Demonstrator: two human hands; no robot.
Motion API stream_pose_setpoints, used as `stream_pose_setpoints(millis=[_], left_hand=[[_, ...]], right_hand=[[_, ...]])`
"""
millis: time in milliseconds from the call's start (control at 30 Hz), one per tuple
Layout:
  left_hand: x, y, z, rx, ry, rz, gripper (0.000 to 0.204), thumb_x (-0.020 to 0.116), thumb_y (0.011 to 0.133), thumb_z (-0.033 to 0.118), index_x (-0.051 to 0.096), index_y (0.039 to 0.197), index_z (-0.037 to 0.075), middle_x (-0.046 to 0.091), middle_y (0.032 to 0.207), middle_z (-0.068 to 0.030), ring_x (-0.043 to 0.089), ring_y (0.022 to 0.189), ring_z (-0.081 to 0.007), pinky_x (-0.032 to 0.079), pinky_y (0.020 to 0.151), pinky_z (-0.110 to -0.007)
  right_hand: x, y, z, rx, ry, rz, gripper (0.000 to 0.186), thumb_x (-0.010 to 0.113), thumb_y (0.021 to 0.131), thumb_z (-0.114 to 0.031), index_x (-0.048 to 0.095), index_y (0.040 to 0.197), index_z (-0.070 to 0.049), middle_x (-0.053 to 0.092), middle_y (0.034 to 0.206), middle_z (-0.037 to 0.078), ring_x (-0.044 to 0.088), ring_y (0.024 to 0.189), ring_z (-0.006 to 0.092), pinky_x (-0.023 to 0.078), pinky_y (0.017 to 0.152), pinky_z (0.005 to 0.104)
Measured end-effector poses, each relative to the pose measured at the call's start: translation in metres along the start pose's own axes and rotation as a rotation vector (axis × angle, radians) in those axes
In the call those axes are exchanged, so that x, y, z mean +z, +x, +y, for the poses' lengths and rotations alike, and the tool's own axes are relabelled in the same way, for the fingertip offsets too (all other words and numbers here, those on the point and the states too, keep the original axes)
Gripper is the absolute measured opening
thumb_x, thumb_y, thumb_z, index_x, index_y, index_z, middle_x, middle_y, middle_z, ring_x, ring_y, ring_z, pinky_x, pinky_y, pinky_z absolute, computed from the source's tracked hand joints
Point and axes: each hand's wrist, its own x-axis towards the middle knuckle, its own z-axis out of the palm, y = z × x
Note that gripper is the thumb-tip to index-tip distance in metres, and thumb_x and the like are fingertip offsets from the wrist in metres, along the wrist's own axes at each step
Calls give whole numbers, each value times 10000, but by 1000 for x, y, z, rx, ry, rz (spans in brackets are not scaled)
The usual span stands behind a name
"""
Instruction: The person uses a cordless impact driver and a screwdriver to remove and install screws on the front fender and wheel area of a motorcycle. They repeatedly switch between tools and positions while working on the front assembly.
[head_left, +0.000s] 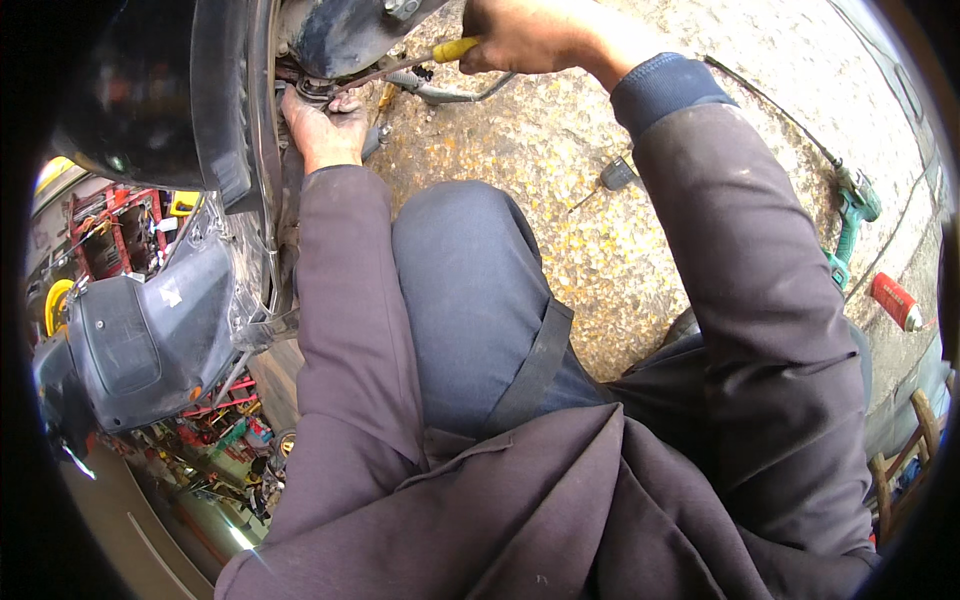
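Note:
In my right hand [515,38] is a screwdriver with a yellow handle [455,49], its fingers closed round the grip. The long thin shaft [385,72] points left and slightly down to a round, ring-like metal part [316,92] under a dark, greasy casing [350,40]. My left hand [328,128] is closed at that ring-like part, with the thumb and fingertips against it. The screwdriver's tip lies close to the left fingertips; its exact contact cannot be made out. A large glossy black panel [150,90] stands just left of my left hand.
A green power tool [850,215], a red spray can [895,300] and a dark drill chuck with a thin bit [618,174] lie on the stained floor to the right. A grey-blue scooter body [150,340] and red tool racks [120,235] stand at left.

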Motion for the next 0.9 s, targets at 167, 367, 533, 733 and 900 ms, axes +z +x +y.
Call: stream_pose_setpoints(millis=[167,367,533,733,900], left_hand=[[1,0,0,7,12,0,424,471,953,516,567,955,104,508,752,-13,383,532,-121,331,484,-258],[3,-3,-3,30,5,13,322,479,954,430,586,966,127,554,768,24,371,506,-92,312,468,-231],[5,-6,-1,3,-8,-17,378,475,968,489,582,978,127,546,809,19,396,559,-109,335,487,-247],[10,-8,-5,88,-5,12,319,460,985,428,582,997,133,560,798,29,373,529,-88,307,450,-220],[13,-10,-6,88,-43,24,286,494,979,402,594,981,134,569,765,31,365,496,-89,302,439,-219]], right_hand=[[6,-4,8,242,295,-245,304,697,723,-257,670,751,45,638,688,233,644,636,353,497,627,450],[15,4,12,-25,140,-29,290,688,721,-255,674,743,34,618,686,251,625,623,379,488,611,455],[20,-4,11,187,422,-187,247,722,795,-227,688,750,14,598,587,86,575,481,168,432,413,321],[37,-21,13,422,840,-367,291,736,834,-267,704,848,22,611,606,72,551,467,132,433,425,283],[40,-9,13,18,164,29,412,748,709,-351,729,864,30,685,766,223,685,735,336,545,725,408]])
